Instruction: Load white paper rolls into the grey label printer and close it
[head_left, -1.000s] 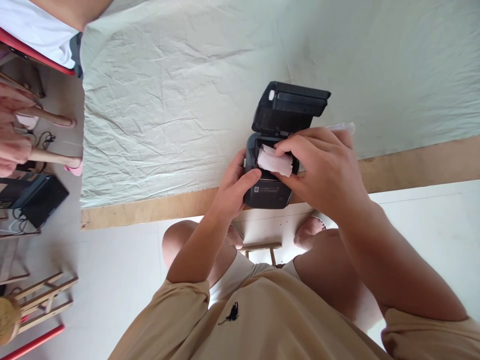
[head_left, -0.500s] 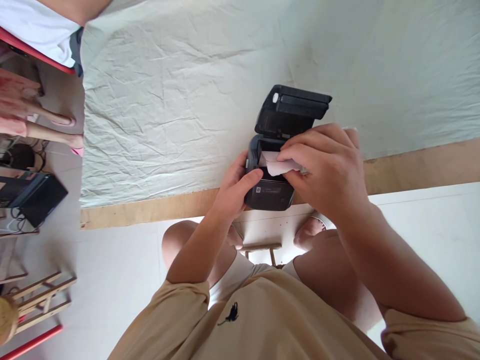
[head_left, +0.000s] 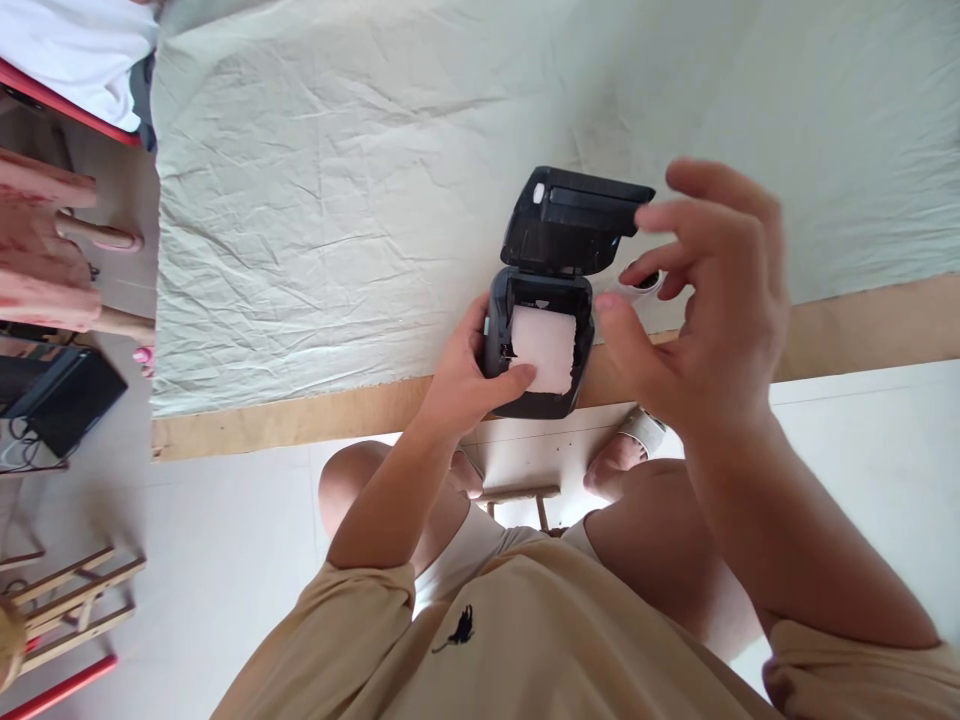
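A small black portable printer [head_left: 498, 372], its lid [head_left: 566, 215] swung up, is held at the table's near edge. My left hand [head_left: 469, 375] grips its left side, the thumb lying on the white paper [head_left: 546, 340]. This paper, with a ragged edge, lies over the printer's compartment and front. To the right, apart from the printer, my right hand [head_left: 705, 300] is raised with its fingers spread and nothing in them. Beside its fingers on the cloth sits a small round dark-and-white object [head_left: 643, 278], partly hidden by the hand.
A wrinkled pale green cloth [head_left: 322, 200] covers the wooden table [head_left: 300, 428]. Off the left end, another person in a pink garment [head_left: 45, 240] stands near a black box-shaped device [head_left: 79, 400]. Wooden stools [head_left: 75, 600] stand at the lower left.
My right hand has let go of the paper and moved right, its fingers opening. The paper now lies flat over the printer's front, under my left thumb.
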